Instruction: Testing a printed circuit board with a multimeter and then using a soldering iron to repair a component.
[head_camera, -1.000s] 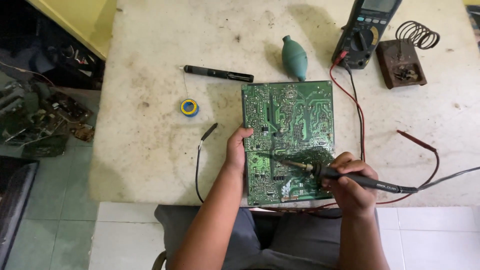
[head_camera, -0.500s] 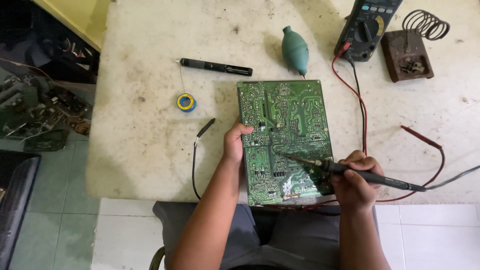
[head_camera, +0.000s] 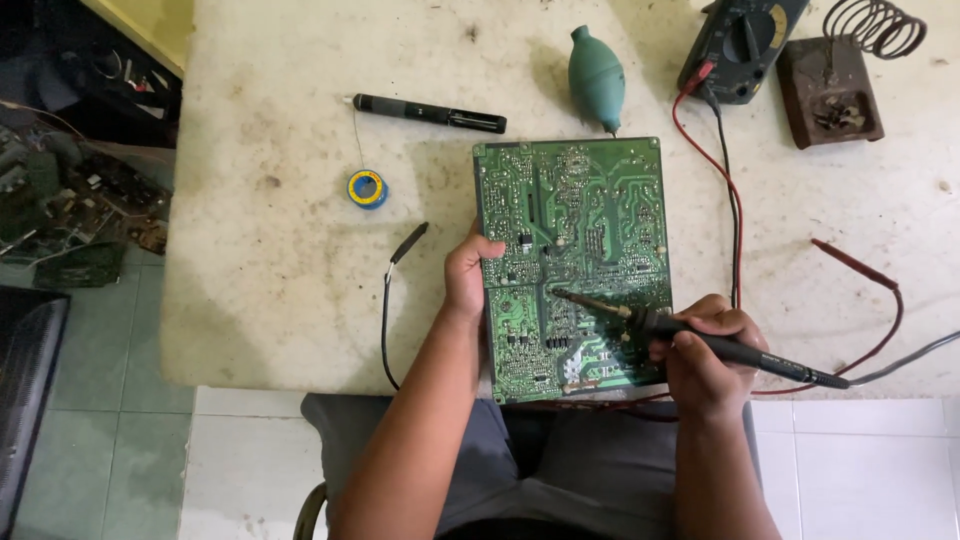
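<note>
A green circuit board (head_camera: 575, 230) lies solder side up near the front edge of a stained white table (head_camera: 280, 250). My left hand (head_camera: 466, 272) grips its left edge, thumb on top. My right hand (head_camera: 705, 350) holds a black soldering iron (head_camera: 740, 352) like a pen, low at the board's right. The iron's metal tip (head_camera: 568, 297) rests on the board's middle, just below its centre. The iron's cord runs off to the right.
A teal rubber blower bulb (head_camera: 597, 78) lies behind the board. A black pen-shaped tool (head_camera: 430, 113) and a small solder spool (head_camera: 367, 188) lie at the left. A multimeter (head_camera: 742, 45) with red and black leads and a brown iron stand (head_camera: 830, 88) sit at the back right.
The iron's tip has slid up and left, from the board's lower right part toward its middle. My left hand keeps its grip on the board's edge. The camera view has shifted slightly.
</note>
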